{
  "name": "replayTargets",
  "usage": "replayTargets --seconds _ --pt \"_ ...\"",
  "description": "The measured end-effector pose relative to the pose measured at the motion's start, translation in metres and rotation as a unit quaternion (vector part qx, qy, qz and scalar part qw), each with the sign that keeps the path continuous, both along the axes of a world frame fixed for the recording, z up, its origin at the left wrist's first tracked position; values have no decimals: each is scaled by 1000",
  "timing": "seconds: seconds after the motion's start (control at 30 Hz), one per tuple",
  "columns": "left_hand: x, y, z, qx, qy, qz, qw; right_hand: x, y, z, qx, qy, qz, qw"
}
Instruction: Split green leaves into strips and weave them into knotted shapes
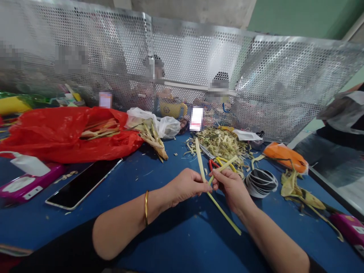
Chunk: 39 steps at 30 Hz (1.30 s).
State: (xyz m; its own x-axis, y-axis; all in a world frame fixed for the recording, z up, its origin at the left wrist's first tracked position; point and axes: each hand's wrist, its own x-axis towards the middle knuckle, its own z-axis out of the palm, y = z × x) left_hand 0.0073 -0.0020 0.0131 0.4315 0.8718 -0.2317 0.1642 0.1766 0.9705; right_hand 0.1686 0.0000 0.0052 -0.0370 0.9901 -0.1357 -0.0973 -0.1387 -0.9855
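Pale green leaf strips (224,217) cross between my two hands above the blue table (170,242). My left hand (189,185), with a gold bangle at the wrist, pinches the strips where they meet; one end points up and away, another slants down to the right. My right hand (227,185) pinches a strip whose end sticks out to the upper right. Just beyond the fingers lie scissors (207,151) with red and yellow handles, partly hidden by my right hand and a strip. Behind them is a heap of leaf scraps (226,142).
A red plastic bag (57,129) with dried leaves, a leaf bundle (155,142) and a phone (85,184) are at the left. A spool of white cord (261,182), an orange item (286,156) and wilted leaves (301,191) are at the right. A perforated metal screen (182,53) stands behind.
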Motion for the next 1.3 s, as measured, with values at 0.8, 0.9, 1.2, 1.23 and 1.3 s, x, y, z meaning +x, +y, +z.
replayTargets --seconds 0.8,0.9,1.2,1.23,1.3 --pt "5 -13 -6 129 57 -86 986 -9 -20 2 355 -335 -9 873" --pt "6 -13 -5 91 56 -81 991 -8 -16 2 366 -354 3 860" --pt "-4 -3 8 -97 -88 0 991 31 3 21 428 -497 96 749" --pt "-5 -3 9 -97 -88 1 991 34 5 22 430 -499 117 743" --pt "-6 -2 8 -88 -79 -8 993 38 7 22 438 -498 141 735"
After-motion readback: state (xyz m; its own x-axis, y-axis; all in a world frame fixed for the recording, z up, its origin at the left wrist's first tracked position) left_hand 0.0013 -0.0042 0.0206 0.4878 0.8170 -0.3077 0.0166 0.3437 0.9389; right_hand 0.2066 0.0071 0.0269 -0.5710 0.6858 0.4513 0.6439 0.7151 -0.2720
